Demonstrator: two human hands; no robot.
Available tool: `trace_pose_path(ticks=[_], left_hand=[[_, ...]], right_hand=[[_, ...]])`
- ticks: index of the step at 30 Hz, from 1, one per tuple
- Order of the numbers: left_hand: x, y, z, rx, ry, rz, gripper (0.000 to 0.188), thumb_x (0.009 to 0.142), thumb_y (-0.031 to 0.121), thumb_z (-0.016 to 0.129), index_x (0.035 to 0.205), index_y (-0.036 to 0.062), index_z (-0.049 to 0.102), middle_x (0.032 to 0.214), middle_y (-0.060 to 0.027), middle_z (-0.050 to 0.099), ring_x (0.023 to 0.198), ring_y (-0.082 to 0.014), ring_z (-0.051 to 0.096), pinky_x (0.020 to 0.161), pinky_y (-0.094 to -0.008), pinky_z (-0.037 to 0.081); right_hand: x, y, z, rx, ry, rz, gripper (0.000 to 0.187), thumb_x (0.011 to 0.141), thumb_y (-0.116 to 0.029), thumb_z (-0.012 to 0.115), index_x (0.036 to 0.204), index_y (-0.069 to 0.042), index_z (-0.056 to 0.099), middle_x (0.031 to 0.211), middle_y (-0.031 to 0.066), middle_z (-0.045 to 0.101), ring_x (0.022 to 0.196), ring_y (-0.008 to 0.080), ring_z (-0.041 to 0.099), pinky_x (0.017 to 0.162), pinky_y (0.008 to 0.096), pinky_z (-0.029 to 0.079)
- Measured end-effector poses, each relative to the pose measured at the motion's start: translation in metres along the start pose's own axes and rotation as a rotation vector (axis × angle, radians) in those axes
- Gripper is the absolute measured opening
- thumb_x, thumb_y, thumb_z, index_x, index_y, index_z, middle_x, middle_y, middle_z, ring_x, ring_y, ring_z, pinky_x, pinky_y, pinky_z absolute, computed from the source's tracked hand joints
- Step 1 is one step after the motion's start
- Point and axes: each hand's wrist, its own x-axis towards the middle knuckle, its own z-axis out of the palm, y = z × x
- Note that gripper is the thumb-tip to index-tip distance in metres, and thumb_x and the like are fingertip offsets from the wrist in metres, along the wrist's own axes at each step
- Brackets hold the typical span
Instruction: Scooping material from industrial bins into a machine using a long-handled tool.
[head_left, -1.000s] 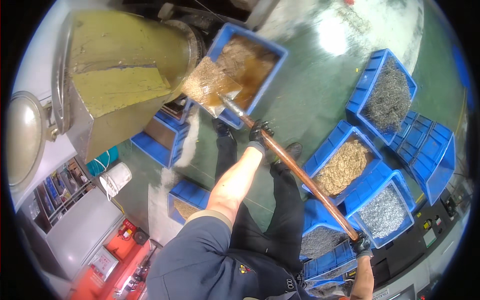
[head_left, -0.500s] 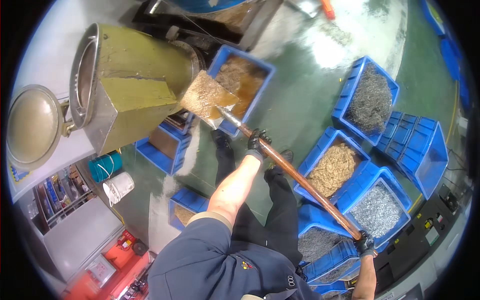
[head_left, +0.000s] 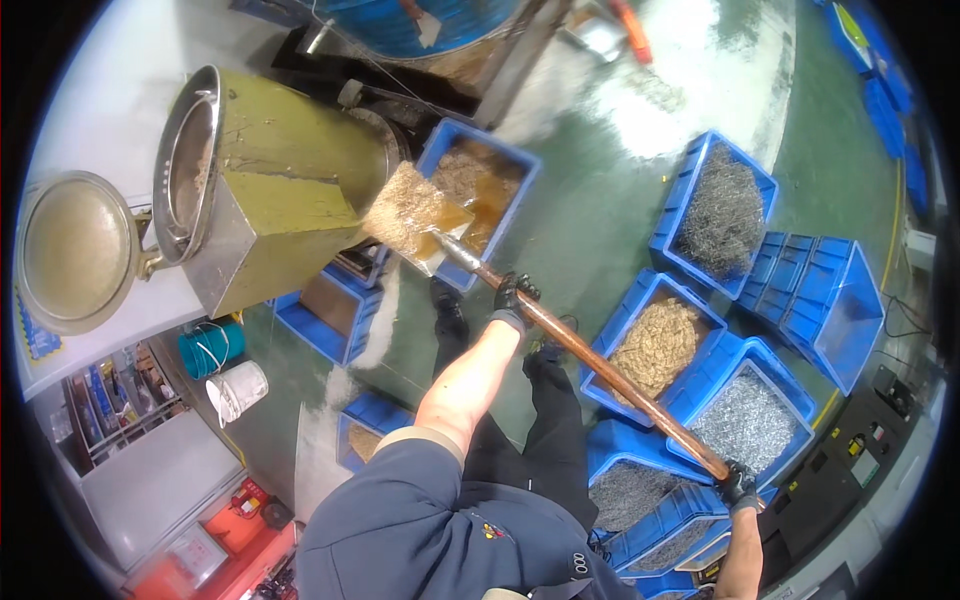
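Both my gloved hands hold a long shovel (head_left: 600,362) slantwise across my front. My left hand (head_left: 515,297) is wrapped round the shaft near the blade end. Closed round the far end of the brown wooden handle is my right hand (head_left: 737,485), at the lower right. A heap of tan, damp-looking granules (head_left: 405,203) covers much of the metal blade. The blade is over or beside the left edge of a blue bin (head_left: 530,180) holding brownish material and liquid. Left of the blade stands an olive-green drum machine (head_left: 300,130) with its round mouth uncovered.
The machine's round lid (head_left: 80,250) hangs swung aside at far left. Blue bins of grey metal bits (head_left: 728,205), tan granules (head_left: 657,345) and silvery pieces (head_left: 750,420) crowd the right. Stacked blue bins (head_left: 820,310) stand beyond. A white bucket (head_left: 238,390) and teal bucket (head_left: 215,343) sit left.
My view has shifted slightly, so the bins and machine appear lower. The loaded blade has moved a little away from me relative to the blue bin. Both hands keep their hold.
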Motion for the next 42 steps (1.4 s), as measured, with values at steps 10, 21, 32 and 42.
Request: trace_pose_path(ticks=[10,21,32,42], left_hand=[[0.034,0.008,-0.012,0.025,-0.047,0.002,0.018,0.085,0.019,0.064,0.074,0.0146,0.05,0.06,0.0001,0.05,0.05,-0.0159,0.048,0.048,-0.0297,0.045],[0.056,0.021,-0.002,0.074,-0.094,0.118,0.016,0.082,0.01,0.065,0.079,0.014,0.049,0.06,0.0011,0.047,0.05,-0.0164,0.048,0.047,-0.0303,0.044],[0.06,0.03,-0.004,0.082,-0.06,0.102,0.014,0.084,0.012,0.064,0.084,0.0128,0.051,0.061,-0.0007,0.049,0.05,-0.0182,0.05,0.046,-0.0306,0.046],[0.031,0.03,0.024,0.044,-0.072,0.073,0.015,0.084,0.01,0.065,0.085,0.0133,0.051,0.062,-0.0009,0.051,0.049,-0.0167,0.049,0.046,-0.0298,0.045]], right_hand=[[0.025,-0.002,0.024,0.116,0.0,-0.063,0.035,0.072,-0.023,0.072,0.103,-0.008,0.068,0.094,0.0193,0.069,0.09,0.0371,0.066,0.079,0.042,0.053],[0.074,-0.007,0.054,0.087,-0.14,-0.086,0.038,0.082,-0.031,0.065,0.111,-0.006,0.063,0.106,0.0221,0.066,0.098,0.0393,0.063,0.085,0.0448,0.051],[0.071,-0.032,0.03,0.13,-0.229,-0.046,0.037,0.082,-0.032,0.065,0.111,-0.009,0.064,0.106,0.0217,0.067,0.098,0.0396,0.064,0.084,0.0445,0.052],[0.027,-0.003,0.036,0.343,0.106,-0.052,0.027,0.073,-0.014,0.07,0.1,-0.009,0.068,0.095,0.0196,0.069,0.09,0.0371,0.066,0.081,0.0422,0.053]])
